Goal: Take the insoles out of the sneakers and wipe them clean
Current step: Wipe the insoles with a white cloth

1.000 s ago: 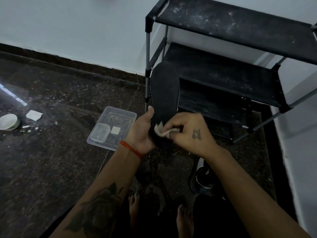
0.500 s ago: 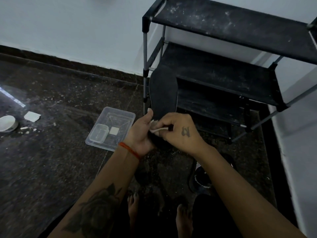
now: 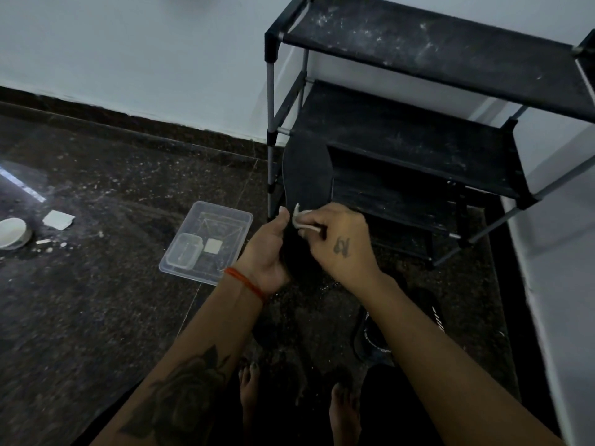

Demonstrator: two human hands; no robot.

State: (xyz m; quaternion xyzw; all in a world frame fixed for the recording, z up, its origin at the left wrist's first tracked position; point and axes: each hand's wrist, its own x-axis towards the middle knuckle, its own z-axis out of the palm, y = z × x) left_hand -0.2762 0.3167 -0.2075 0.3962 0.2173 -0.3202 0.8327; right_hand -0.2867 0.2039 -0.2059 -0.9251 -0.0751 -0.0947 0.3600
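Note:
A black insole (image 3: 307,169) stands upright in front of me, toe end up. My left hand (image 3: 269,249) grips its lower end from the left. My right hand (image 3: 338,243) pinches a small white wipe (image 3: 301,220) and presses it against the insole's lower left edge. A black sneaker (image 3: 373,333) with white markings lies on the floor under my right forearm, partly hidden by it.
A black shoe rack (image 3: 418,130) with dusty shelves stands right behind the insole. A clear plastic tray (image 3: 225,217) holding a small container and a white pad lies on the dark floor to the left. A white bowl (image 3: 13,233) and paper scrap (image 3: 58,219) lie far left. My bare feet (image 3: 249,391) are below.
My right hand with the wipe has slid from the insole's right side toward its left edge. The insole has stayed upright in my left hand.

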